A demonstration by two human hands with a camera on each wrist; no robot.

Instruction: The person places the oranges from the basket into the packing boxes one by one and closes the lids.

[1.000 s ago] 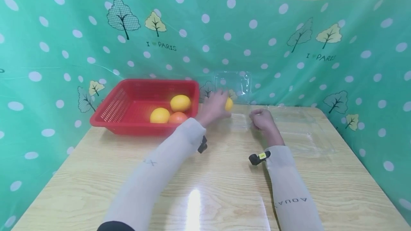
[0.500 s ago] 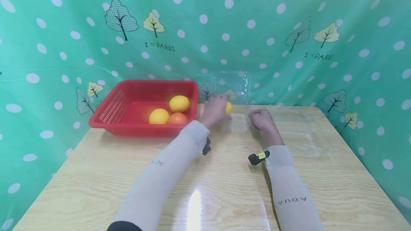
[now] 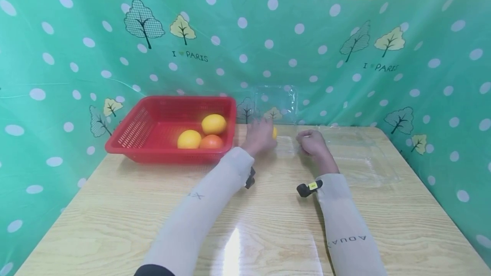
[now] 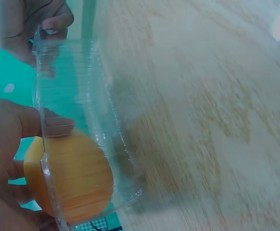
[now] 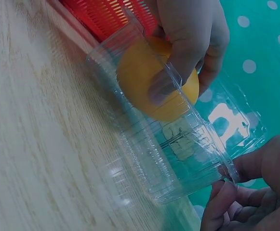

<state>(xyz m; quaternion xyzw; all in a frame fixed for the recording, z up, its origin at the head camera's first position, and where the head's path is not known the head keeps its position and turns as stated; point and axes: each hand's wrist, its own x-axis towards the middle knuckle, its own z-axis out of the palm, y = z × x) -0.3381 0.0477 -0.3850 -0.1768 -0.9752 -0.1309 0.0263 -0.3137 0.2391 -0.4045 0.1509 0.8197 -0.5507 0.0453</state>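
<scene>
My left hand (image 3: 260, 136) grips a round yellow-orange fruit (image 5: 137, 79) and has it down inside a clear plastic clamshell box (image 5: 144, 154). Seen from the left wrist, the fruit sits at the end of the box near the left hand, thumb over the rim and fingers around the far side. My right hand (image 3: 312, 142) pinches the opposite end's rim between thumb and fingers, as the right wrist view shows. The box's lid (image 3: 276, 101) stands raised at the back. In the head view the left hand hides most of the fruit.
Left of the hands stands a red plastic basket (image 3: 132, 156) with two yellow fruits (image 3: 214, 124) and an orange-red one (image 3: 211, 142). Another clear plastic container (image 3: 360, 165) lies to the right on the wooden table (image 3: 268, 225). A green dotted cloth (image 3: 307, 54) hangs behind.
My left hand has moved slightly down and right with the fruit, lower into the box. The right hand stays at the box's rim.
</scene>
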